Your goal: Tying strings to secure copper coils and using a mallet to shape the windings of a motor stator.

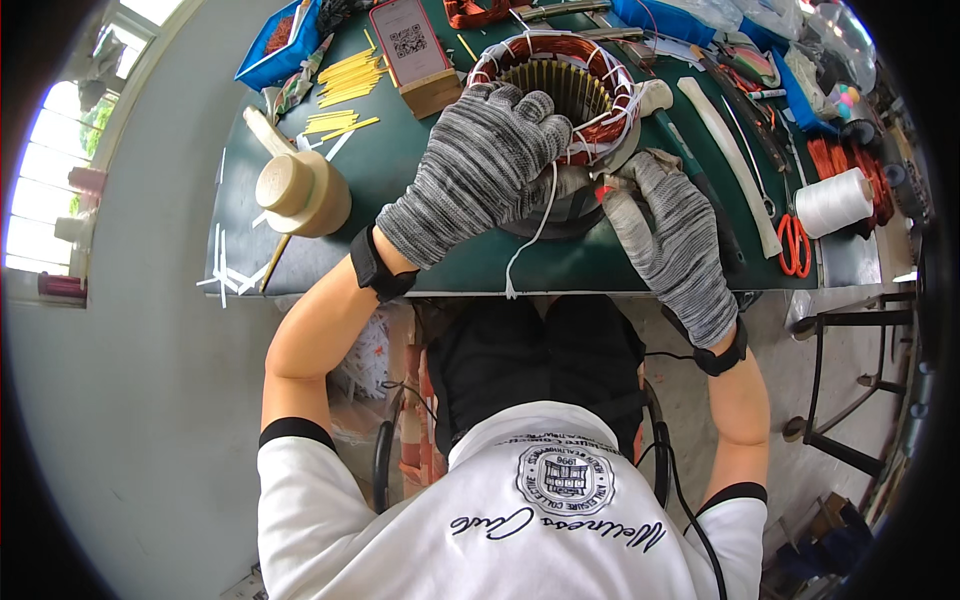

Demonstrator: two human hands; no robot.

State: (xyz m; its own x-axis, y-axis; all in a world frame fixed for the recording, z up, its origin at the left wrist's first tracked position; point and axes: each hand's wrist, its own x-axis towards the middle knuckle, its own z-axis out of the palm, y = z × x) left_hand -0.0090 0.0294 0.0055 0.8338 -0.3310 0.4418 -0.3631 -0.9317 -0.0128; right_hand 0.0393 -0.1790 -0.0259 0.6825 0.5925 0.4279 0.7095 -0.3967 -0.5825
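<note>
A motor stator with reddish copper windings, yellow slot liners and white lacing sits at the table's near edge. My left hand, in a grey knit glove, curls over its near left rim and grips it. A loose white cord hangs from the stator's near side past the table edge. My right hand, gloved too, is at the stator's lower right with thumb and fingers bent together. A small red spot shows by its fingertips; what they pinch is hidden.
Left on the green table are a beige wooden mallet, yellow strips and a phone on a wooden block. To the right lie a long pale bar, red-handled scissors, a white thread spool and several tools.
</note>
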